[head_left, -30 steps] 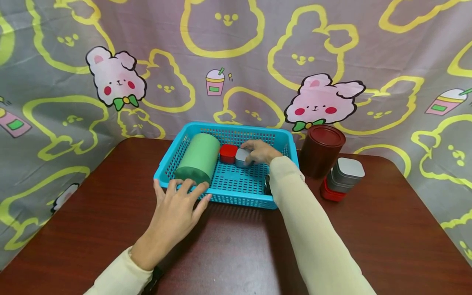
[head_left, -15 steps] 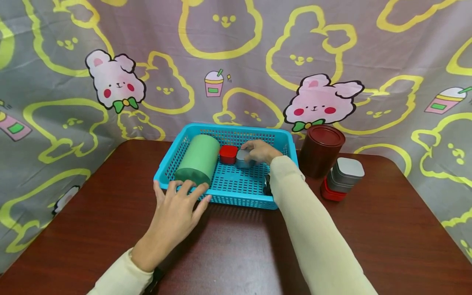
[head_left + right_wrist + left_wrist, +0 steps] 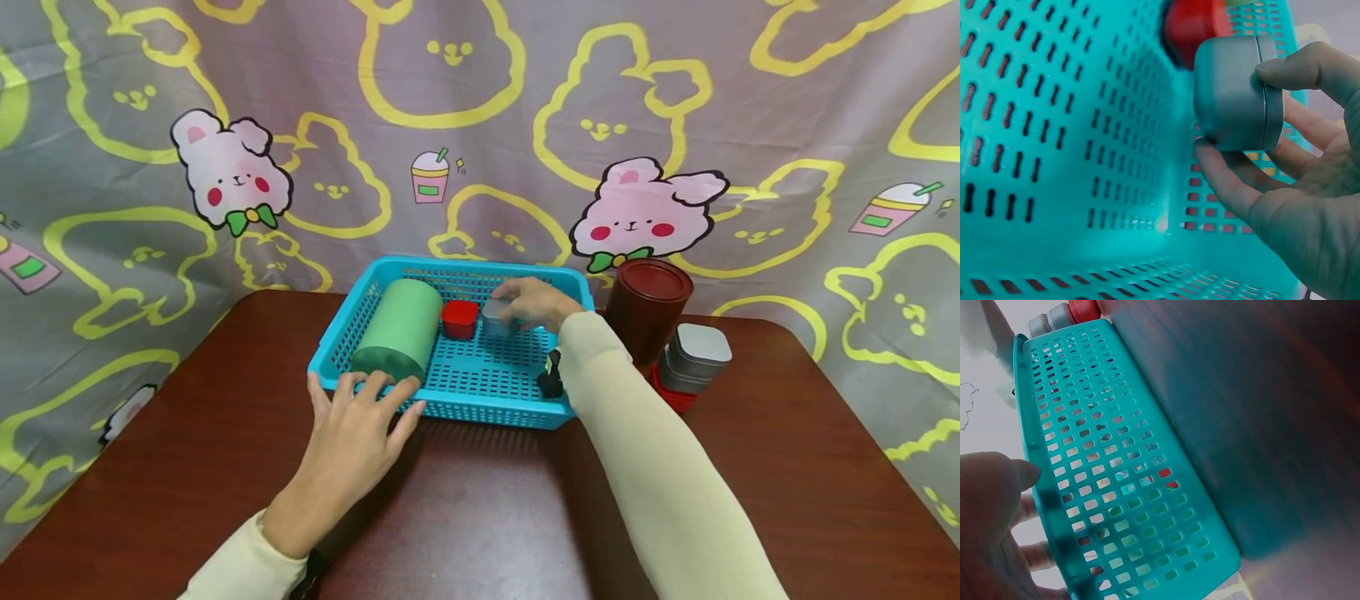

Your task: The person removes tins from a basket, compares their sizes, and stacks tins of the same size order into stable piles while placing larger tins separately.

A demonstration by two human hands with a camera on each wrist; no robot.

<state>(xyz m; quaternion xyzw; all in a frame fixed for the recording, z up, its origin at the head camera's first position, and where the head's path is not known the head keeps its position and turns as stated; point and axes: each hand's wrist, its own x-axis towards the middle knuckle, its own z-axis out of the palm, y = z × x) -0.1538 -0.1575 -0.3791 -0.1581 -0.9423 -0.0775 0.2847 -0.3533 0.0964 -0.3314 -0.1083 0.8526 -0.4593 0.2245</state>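
Low on the table stands a blue perforated plastic basket (image 3: pixel 495 410). My left hand (image 3: pixel 352 446) grips its near rim, thumb and fingers on either side of the edge in the left wrist view. Inside the basket, my right hand (image 3: pixel 540 304) holds a small grey lidded box (image 3: pixel 1235 94), thumb at the lid seam and fingers around the lower part. Just left of it sits a red box (image 3: pixel 460 319) of similar shape. A large light green cylinder (image 3: pixel 401 325) lies on its side along the basket's left end.
Right of the basket, a dark brownish-red canister (image 3: pixel 647 308) stands upright on the wooden table (image 3: pixel 480 517). Beside it is a stack of grey boxes (image 3: pixel 693 354) over a red box (image 3: pixel 675 398), partly hidden by the sleeve. A patterned curtain (image 3: pixel 480 125) hangs behind.
My right hand has shifted the grey box slightly right, leaving a small gap from the red box. The left hand keeps its place on the rim. The head view has tilted a little.
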